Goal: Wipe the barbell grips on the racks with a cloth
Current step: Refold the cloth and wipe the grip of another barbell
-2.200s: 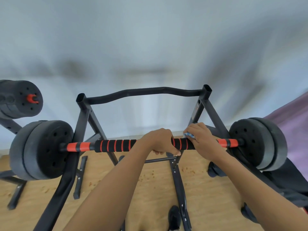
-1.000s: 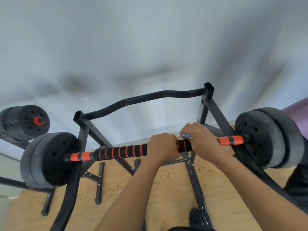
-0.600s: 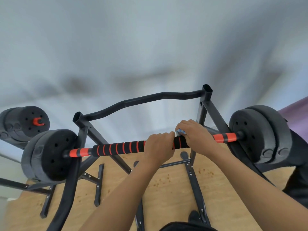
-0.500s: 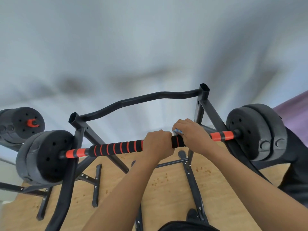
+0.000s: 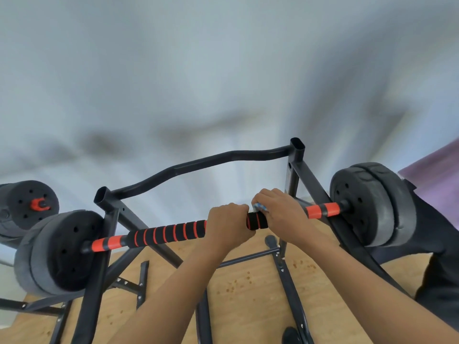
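While our left hand [image 5: 229, 223] clenches round the black-and-red foam grip [image 5: 171, 233] near the middle of the barbell [image 5: 320, 211], our right hand [image 5: 280, 214] curls over the same grip just to its right, grasping the cloth [image 5: 259, 207] against the foam. The barbell lies across the black rack [image 5: 111, 202], with weight plates [image 5: 367, 204] at both ends, so the thing to wipe is directly under our hands. To do this stroke well, we judge that the left hand should brace the bar so it cannot roll in its cradles, while the right wraps the cloth fully round the foam, squeezes, and draws it along with a slight twist, so the ridges and the underside get cleaned too. Of the cloth we see only a small blue-and-white corner above the right fingers; how much of it sits round the grip we cannot tell. The foam under both hands is covered, the rack's feet run out of the bottom edge over the wooden floor [image 5: 248, 306], and a second barbell [image 5: 29, 204] at far left is cut off.
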Action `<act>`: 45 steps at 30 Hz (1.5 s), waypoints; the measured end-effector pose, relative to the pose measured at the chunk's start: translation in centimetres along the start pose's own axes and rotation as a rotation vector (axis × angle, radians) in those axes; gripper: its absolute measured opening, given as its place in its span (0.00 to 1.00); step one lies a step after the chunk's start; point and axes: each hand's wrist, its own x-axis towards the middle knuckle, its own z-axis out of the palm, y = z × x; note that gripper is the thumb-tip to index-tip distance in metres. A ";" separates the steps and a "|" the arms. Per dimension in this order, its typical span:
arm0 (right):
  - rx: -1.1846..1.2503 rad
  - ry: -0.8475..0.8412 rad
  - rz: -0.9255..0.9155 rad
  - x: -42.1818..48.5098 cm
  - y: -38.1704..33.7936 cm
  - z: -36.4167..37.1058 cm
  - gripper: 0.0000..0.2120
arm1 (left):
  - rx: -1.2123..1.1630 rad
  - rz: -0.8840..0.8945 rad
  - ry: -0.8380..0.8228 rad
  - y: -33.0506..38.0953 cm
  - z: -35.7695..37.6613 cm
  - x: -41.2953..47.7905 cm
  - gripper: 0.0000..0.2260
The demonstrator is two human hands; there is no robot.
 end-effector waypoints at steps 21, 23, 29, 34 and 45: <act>0.012 -0.011 -0.064 1.6 1.0 -0.5 0.19 | -0.041 0.062 -0.026 -0.4 0.3 2.5 0.08; 0.006 -0.008 -0.069 2.0 0.9 -0.4 0.18 | 0.020 0.051 0.145 0.2 1.5 1.6 0.08; -0.017 -0.019 -0.077 2.0 1.2 -0.4 0.18 | 0.002 0.052 0.008 0.0 0.4 2.6 0.07; -0.048 0.003 -0.090 2.0 1.3 -0.1 0.18 | -0.115 0.020 -0.211 -0.4 -0.5 3.9 0.05; -0.289 -0.047 -0.281 2.5 0.9 -1.7 0.18 | -0.336 0.014 -0.525 -2.0 -0.5 6.2 0.15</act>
